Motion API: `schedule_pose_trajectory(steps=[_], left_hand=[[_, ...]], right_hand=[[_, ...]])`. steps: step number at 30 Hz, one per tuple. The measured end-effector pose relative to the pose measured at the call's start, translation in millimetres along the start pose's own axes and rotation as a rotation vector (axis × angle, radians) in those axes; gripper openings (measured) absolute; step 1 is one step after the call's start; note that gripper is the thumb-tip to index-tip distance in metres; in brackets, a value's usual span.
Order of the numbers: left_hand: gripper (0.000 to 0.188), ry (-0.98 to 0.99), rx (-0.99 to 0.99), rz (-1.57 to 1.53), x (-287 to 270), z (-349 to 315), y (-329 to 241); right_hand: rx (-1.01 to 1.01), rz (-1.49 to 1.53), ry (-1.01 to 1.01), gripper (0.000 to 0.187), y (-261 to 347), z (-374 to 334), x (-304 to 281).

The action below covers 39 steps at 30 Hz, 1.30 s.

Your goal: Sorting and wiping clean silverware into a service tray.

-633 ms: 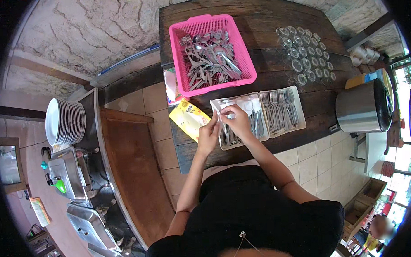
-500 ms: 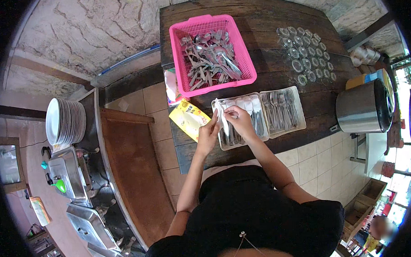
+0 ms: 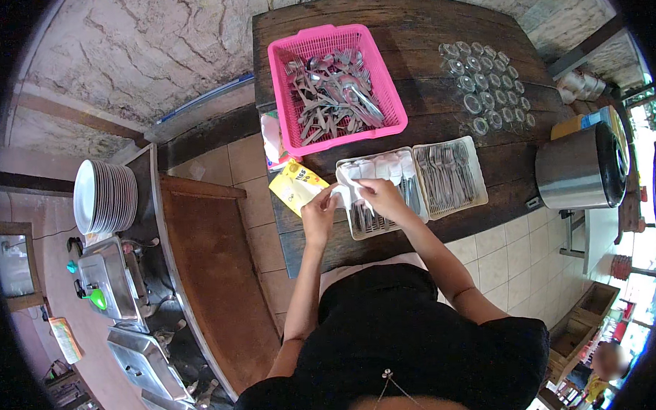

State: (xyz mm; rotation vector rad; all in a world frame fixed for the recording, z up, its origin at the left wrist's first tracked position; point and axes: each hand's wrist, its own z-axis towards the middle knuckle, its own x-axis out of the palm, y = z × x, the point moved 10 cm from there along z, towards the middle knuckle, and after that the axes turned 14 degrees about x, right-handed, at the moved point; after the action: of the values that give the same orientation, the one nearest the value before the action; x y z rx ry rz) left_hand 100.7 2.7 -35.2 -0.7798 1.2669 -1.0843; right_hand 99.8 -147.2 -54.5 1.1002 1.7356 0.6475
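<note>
A white paper napkin (image 3: 346,186) is stretched between my two hands over a cream basket (image 3: 357,233). My left hand (image 3: 318,214) pinches its left side, and my right hand (image 3: 380,200) grips the right side. Under the hands, that basket holds cutlery, with several white-wrapped bundles (image 3: 390,166) across its far part. Beside it on the right, a second cream basket (image 3: 454,210) is full of forks (image 3: 445,173). A yellow tissue pack (image 3: 292,183) lies just left of my hands. Whether any cutlery is inside the napkin I cannot tell.
Farther back, a pink basket (image 3: 399,123) holds loose spoons and forks on the dark wooden table (image 3: 423,21). Upside-down glasses (image 3: 486,84) and a large steel pot (image 3: 574,171) stand right. Stacked plates (image 3: 85,195) and steel pans (image 3: 108,274) line the left counter.
My hands have moved apart, the left one shifting left and slightly down. The napkin, a narrow folded strip before, is now spread wider between them.
</note>
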Motion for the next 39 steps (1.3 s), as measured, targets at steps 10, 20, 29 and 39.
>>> schedule_pose_trajectory(steps=[10,20,29,39], left_hand=[[0.014,-0.075,-0.043,0.01,-48,8,18],[0.02,0.142,-0.044,-0.225,-45,11,31],[0.021,0.243,-0.117,-0.327,-34,6,55],[0.06,0.354,0.385,-0.408,7,27,-65]], right_hand=[[-0.313,-0.033,-0.175,0.019,36,-12,-50],[-0.193,0.259,0.167,0.014,36,-2,-66],[-0.183,0.353,0.055,0.009,41,-3,-96],[-0.546,0.101,0.045,0.008,105,-37,-86]])
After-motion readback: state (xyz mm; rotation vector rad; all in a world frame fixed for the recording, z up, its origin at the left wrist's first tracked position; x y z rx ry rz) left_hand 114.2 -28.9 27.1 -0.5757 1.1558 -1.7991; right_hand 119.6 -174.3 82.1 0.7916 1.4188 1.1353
